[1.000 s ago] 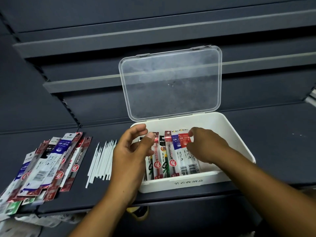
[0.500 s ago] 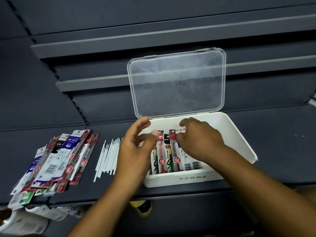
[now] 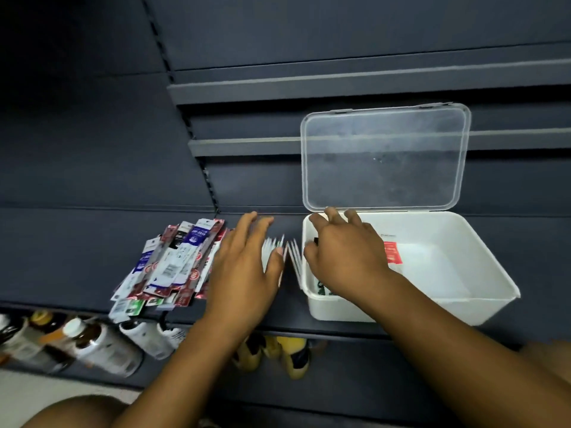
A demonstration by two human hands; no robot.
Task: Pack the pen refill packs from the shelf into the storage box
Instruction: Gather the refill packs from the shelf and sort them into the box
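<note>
Below the shelf edge, blurred bottles (image 3: 92, 344) are seen. Both forearms are extended from the near side up over the dark shelf (image 3: 61, 242). The left hand (image 3: 244, 267) is held palm down with its fingers straight and close together. Nothing is gripped by it, and it is stretched over the loose white refill tubes (image 3: 293, 257) lying between the pile and the box. Just to its left, a fanned pile of pen refill packs (image 3: 173, 264) is spread on the shelf. The right hand (image 3: 343, 257) is lowered palm down into the left end of the white storage box (image 3: 463, 307), with fingers splayed and unclenched over the packs laid there. A red pack (image 3: 391, 253) is exposed beside its wrist. Whether those packs are touched cannot be told. Behind, the clear lid (image 3: 383, 159) is stood upright, open.
</note>
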